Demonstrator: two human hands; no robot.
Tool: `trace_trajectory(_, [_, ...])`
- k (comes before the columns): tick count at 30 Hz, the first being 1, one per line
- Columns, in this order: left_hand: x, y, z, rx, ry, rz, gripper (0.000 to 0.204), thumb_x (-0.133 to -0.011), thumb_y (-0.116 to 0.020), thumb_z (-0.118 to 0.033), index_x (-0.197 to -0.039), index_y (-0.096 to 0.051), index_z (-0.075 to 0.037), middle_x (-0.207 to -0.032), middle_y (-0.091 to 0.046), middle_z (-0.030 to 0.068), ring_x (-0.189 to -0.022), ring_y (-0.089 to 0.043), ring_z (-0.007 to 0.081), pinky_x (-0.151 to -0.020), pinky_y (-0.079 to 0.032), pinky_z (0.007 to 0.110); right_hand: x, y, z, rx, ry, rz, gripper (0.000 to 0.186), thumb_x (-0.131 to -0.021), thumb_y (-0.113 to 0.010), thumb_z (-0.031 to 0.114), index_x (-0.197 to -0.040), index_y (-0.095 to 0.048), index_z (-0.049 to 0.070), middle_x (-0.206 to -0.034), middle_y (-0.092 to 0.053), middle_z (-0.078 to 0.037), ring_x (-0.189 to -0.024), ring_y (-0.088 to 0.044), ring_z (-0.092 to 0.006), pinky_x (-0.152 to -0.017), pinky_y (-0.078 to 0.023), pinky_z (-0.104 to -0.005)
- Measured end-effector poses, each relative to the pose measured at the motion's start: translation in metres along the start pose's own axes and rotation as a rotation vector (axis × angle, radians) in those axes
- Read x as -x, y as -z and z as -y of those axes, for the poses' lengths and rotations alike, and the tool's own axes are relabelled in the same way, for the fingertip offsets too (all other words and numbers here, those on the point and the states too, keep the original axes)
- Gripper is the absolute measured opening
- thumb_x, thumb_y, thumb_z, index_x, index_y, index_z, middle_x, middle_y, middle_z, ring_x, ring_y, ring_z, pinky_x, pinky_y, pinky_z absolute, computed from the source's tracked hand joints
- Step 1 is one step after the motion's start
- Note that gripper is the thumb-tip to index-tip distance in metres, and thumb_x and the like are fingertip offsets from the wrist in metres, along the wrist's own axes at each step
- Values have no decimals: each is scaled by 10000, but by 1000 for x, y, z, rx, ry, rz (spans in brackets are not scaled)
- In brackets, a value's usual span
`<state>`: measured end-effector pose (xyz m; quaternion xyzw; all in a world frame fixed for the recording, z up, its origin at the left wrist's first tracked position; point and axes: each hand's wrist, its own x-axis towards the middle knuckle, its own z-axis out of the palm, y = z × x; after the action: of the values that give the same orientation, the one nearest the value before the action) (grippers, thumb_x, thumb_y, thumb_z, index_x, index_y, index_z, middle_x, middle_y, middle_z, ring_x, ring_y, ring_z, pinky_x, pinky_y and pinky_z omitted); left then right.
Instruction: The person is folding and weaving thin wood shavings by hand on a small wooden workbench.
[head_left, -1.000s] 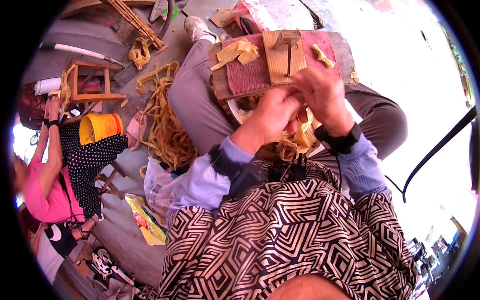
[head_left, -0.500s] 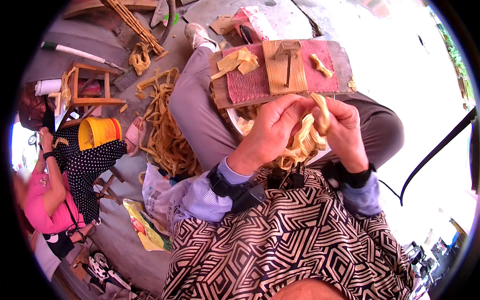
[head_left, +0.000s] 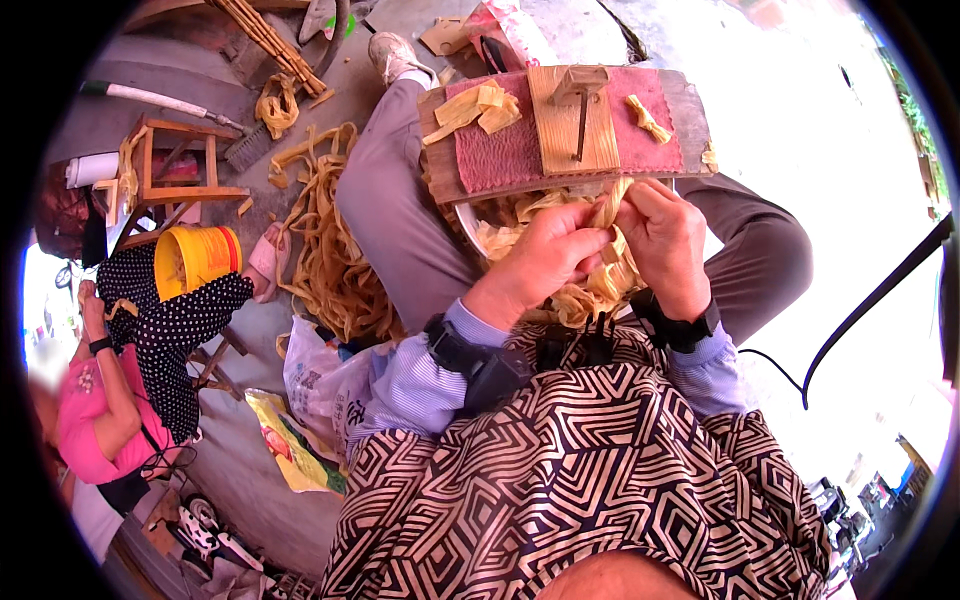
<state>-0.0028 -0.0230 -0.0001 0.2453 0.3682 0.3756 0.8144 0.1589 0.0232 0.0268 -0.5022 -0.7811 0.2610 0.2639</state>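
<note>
My left hand and my right hand both grip a pale yellow, flat, crumpled strip just below a wooden board lying across my knees. On the board are two pink textured pads, a light wooden block with an upright piece and a thin dark rod, folded strips at left and a small knotted piece at right. A white basin under the board holds loose strips, some hanging below my hands. The strip's far end is hidden among my fingers.
A heap of yellow strips lies left of my leg, near plastic bags. A co-worker in pink sits left with a yellow bucket. A wooden stool, long brush, pole bundle and black cable surround me.
Over the last second my right hand moved down from the block, and the strip came into view between my fingers. Both hands then rose slightly. The co-worker's hands moved lower.
</note>
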Motion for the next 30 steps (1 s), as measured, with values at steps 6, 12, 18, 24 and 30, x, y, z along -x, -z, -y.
trace_trajectory(6, [5,-5,-6,-1383,-779,-337,341,-801,-553,5,-1137,-598,-32,-849,-628,108,-793,-609,319,-704,-498,410,23,-9,-13,-515,-369,264,295,-935,-630,256,-823,-652,-17,-755,-670,-67,-690,-639,-194,-588,-466,-367])
trace_trajectory(12, [1,-8,8,-1106,-846,-273,447,-805,-557,-11,-1251,-551,-5,-1129,-614,170,-1088,-556,365,-955,-437,420,35,-20,-13,-1786,-786,374,257,-975,-552,206,-1136,-616,16,-1131,-643,-58,-1043,-612,-173,-925,-477,-325])
trace_trajectory(18, [7,-30,-8,-937,-598,-386,304,-869,-574,-79,-1159,-563,7,-1082,-594,194,-1012,-595,359,-872,-471,394,28,-36,-17,-1054,-364,22,107,-867,-616,24,-955,-667,-5,-1177,-561,-45,-1049,-562,-158,-895,-448,-272])
trace_trajectory(24, [-23,-14,17,-620,-550,-542,139,-941,-552,-145,-983,-567,-13,-798,-600,62,-688,-595,187,-622,-481,298,21,-25,-2,-428,-107,-188,82,-789,-646,-37,-869,-627,-28,-1154,-541,-118,-1035,-559,-220,-868,-462,-301])
trace_trajectory(30, [21,-38,15,-64,-111,-265,188,-1019,-471,-260,-967,-540,-93,-695,-470,-48,-554,-399,15,-461,-291,162,18,-21,-8,-559,-211,-303,96,-780,-644,-61,-869,-635,-26,-1150,-539,-96,-970,-576,-176,-811,-467,-269])
